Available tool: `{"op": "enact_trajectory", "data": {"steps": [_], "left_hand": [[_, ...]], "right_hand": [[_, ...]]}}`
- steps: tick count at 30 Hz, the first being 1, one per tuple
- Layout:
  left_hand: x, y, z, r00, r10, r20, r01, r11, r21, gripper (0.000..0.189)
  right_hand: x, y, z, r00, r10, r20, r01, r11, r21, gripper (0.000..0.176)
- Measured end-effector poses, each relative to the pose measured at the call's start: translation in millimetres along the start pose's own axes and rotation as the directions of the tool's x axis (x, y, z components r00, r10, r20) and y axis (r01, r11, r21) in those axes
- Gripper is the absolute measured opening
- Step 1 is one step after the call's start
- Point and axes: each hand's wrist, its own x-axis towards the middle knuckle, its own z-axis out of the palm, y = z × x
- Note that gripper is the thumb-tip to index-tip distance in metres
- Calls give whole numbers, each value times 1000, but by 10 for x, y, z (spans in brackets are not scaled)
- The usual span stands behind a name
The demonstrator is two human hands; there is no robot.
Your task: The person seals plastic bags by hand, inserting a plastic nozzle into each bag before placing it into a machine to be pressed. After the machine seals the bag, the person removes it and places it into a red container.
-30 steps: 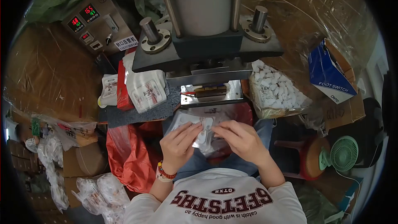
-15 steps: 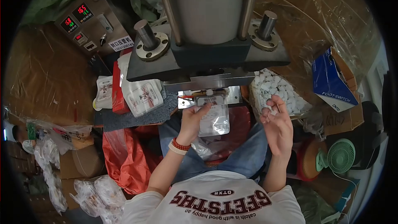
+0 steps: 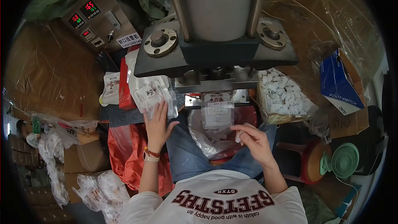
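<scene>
My left hand (image 3: 157, 121) lies with its fingers spread on the front of a stack of printed pouches (image 3: 150, 95), left of the press (image 3: 219, 45). A clear printed pouch (image 3: 218, 114) hangs upright below the press jaw, its top edge at the jaw. My right hand (image 3: 251, 140) is at the lower right of that pouch, fingers bent, with a small white piece (image 3: 239, 137) held between them. The index fingertip is close to the pouch's edge; whether it touches I cannot tell.
A box of small white pieces (image 3: 286, 95) stands right of the press, beside a blue carton (image 3: 340, 85). At the upper left is a control box (image 3: 99, 18). A lined red basin (image 3: 199, 137) sits between the legs; a green fan (image 3: 345, 159) stands at right.
My left hand has let go of the clear pouch and moved left onto the stack. My right hand has come from the white pieces toward the pouch. The press's upper part has shifted downward.
</scene>
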Motion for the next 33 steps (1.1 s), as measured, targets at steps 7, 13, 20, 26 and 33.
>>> {"op": "enact_trajectory", "data": {"steps": [7, 13, 20, 26, 33], "left_hand": [[-180, 488, -387, 948, -288, 134, 290, 618, -731, 32], [-107, 911, -758, 976, 56, -212, -181, 751, -635, 38], [-100, 1057, -479, 984, 93, 153, 91, 472, -877, 15], [203, 1193, 11, 802, -12, 598, 581, -224, -783, 19], [623, 1120, 193, 772, -65, 632, 529, -485, -696, 24]], "right_hand": [[164, -365, 357, 903, -430, -3, 391, 824, -409, 24], [260, -179, 401, 849, -516, 114, 508, 740, -441, 24], [253, -440, 167, 811, -439, 385, 551, 356, -755, 39], [289, -535, -318, 875, -480, -55, 267, 576, -773, 34], [706, 216, -937, 813, -522, -259, -129, 273, -953, 24]]}}
